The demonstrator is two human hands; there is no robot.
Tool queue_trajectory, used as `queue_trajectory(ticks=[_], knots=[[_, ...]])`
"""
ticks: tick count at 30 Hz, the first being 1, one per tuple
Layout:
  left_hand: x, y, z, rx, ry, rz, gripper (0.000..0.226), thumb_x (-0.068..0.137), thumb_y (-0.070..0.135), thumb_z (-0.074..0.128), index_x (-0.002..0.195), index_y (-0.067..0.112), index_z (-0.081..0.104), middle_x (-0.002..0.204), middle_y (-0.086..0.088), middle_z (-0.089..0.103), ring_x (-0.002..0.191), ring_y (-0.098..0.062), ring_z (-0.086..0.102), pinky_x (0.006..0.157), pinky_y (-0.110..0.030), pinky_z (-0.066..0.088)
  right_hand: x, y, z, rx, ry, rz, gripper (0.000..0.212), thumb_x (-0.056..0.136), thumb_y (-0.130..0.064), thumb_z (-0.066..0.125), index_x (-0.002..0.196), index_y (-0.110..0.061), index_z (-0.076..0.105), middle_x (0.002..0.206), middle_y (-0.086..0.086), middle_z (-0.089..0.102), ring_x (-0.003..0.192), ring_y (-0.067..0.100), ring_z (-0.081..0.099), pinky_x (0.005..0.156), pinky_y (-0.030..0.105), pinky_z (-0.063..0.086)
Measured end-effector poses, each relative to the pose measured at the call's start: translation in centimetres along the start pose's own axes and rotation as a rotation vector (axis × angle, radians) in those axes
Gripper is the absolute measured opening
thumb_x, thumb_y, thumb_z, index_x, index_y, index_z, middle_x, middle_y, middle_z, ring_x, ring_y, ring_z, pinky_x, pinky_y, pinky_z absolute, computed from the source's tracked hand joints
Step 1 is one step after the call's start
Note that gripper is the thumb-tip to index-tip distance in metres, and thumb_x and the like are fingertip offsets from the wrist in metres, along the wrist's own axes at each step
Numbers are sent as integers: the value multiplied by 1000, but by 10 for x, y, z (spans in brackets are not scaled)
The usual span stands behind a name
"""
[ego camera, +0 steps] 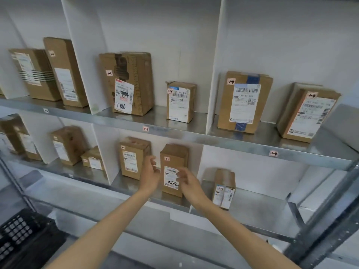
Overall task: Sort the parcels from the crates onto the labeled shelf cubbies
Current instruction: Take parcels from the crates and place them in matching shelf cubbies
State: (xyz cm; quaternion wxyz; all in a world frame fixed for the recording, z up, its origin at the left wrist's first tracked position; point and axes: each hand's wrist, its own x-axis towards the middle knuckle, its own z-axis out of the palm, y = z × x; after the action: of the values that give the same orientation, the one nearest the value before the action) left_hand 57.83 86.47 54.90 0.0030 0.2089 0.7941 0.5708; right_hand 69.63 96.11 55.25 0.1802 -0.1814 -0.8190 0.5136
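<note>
At the front edge of the lower shelf (262, 208), middle cubby, the parcel marked 7022 (174, 152) stands upright between left hand (150, 171) and right hand (186, 179), both with fingers loosely curled and gripping nothing. Placement looks finished; the next move likely means fetching another parcel from the crate (23, 235).

The black crate (25, 235) is cut off by the left edge, and the fingers (180, 174) of the right hand (190, 184) are blurred.
</note>
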Motion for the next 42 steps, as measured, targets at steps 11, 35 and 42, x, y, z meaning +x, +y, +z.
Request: queue_trajectory(ticks=[11, 35, 42], knots=[[84, -47, 21, 66, -488, -183, 95, 84, -7, 57, 150, 22, -5, 153, 7, 6, 131, -13, 37, 101, -18, 38, 104, 40, 42, 115, 179, 404, 83, 94, -6, 49, 149, -30, -8, 141, 2, 44, 120, 24, 54, 81, 22, 44], [118, -64, 36, -151, -667, -132, 91, 81, -14, 57, 146, 22, 5, 137, -1, 41, 125, -17, 44, 90, -11, 46, 144, 79, 58, 63, 268, 367, 96, 90, -4, 55, 145, -37, -16, 144, 6, 42, 116, 23, 55, 68, 10, 46], [102, -69, -13, -65, -564, -153, 75, 88, -6, 47, 150, 17, 11, 152, -11, 25, 140, -25, 27, 112, -35, 31, 109, 43, 92, -76, 562, 316, 86, 81, 9, 52, 149, -22, 10, 133, 11, 42, 117, 30, 49, 82, 18, 36]])
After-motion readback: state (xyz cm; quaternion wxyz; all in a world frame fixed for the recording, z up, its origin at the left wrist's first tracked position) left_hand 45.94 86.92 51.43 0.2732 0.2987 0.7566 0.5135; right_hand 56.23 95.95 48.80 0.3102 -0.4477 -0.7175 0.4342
